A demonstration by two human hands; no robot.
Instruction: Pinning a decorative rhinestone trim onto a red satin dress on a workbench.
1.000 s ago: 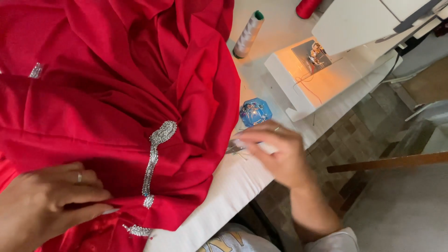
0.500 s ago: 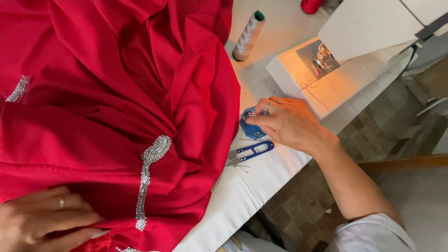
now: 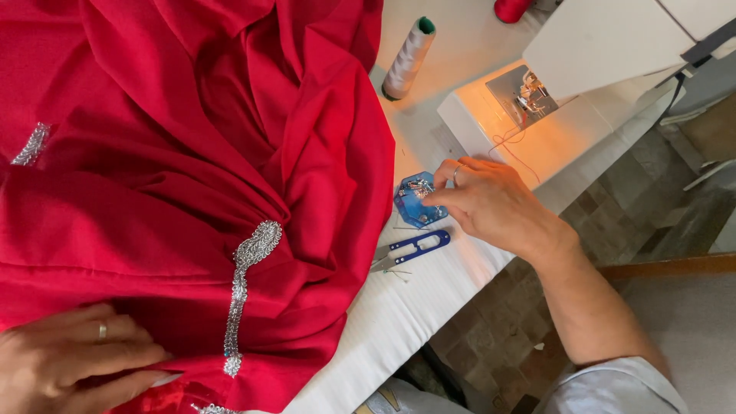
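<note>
White sewing table (image 3: 429, 307), red garment (image 3: 192, 153) spread at nine o'clock, left hand (image 3: 73, 364) flat on it, right hand (image 3: 491, 203) fingertips pinching into blue pin box (image 3: 416, 201) at three o'clock, blue snips (image 3: 414, 249) just below.

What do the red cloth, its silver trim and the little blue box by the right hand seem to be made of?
Red cloth: soft woven fabric with a slight sheen, judging by its loose folds.
Silver trim: probably beads or sequins, since it glitters.
Blue box: likely clear-tinted plastic, glossy, with small metal bits inside; the right hand reaches into it.
</note>
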